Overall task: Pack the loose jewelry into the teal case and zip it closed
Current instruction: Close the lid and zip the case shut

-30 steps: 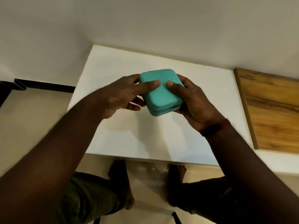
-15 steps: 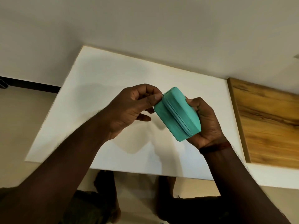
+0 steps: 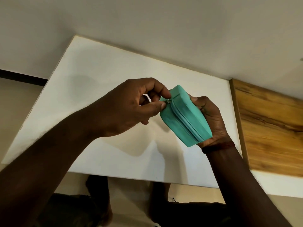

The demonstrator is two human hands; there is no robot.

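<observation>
Where the case is: teal case [image 3: 185,118] is held on edge above the desk [image 3: 98,76], off its surface, with the zip side toward the camera.
Left: left grip [image 3: 131,108] is closed in a thumb-and-forefinger pinch on the zip pull [image 3: 168,101] at the case's far corner.
Right: right grip [image 3: 213,122] is wrapped round the case from behind and below, gripping it.
Edges: desk's far edge meets the wall; its right edge abuts a wooden panel [image 3: 268,125]; its left and near edges drop to the floor.
Open room: white surface spreads left of, beyond and beneath the hands, and shadows fall on it under the case.
Hidden: the case contents and the right fingers behind the shell; whether the zip [image 3: 186,122] is run fully home past the pull cannot be told.
Cut off: both forearms at the lower frame; feet [image 3: 98,190] lie partly under the near edge.
Change: a second ago the case lay flat between both hands. Half a second ago it was already on edge with the left fingers at its corner. Now they pinch the pull.
</observation>
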